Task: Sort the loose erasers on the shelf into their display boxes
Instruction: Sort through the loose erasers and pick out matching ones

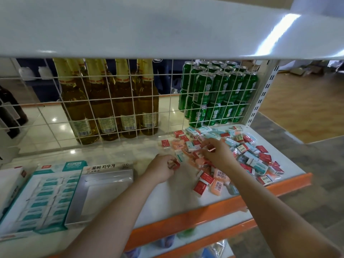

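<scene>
A white shop shelf (173, 200) with an orange lip carries everything. The left hand (162, 169) curls round red erasers (173, 164); the right hand (216, 152) pinches another red eraser (211, 147) over the loose pile (242, 161). The empty display box (104, 192), long axis running away from the viewer, lies left, nearer the left hand.

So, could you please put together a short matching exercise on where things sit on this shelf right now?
Things:
1. teal display box
2. grey display box
3. eraser pile
4. green cans

Places or states:
A. behind the wire grid, right
B. loose on the shelf, right side
C. front left, filled with rows of erasers
D. beside the teal box, no erasers visible inside

Pairs: 1-C, 2-D, 3-B, 4-A
</scene>
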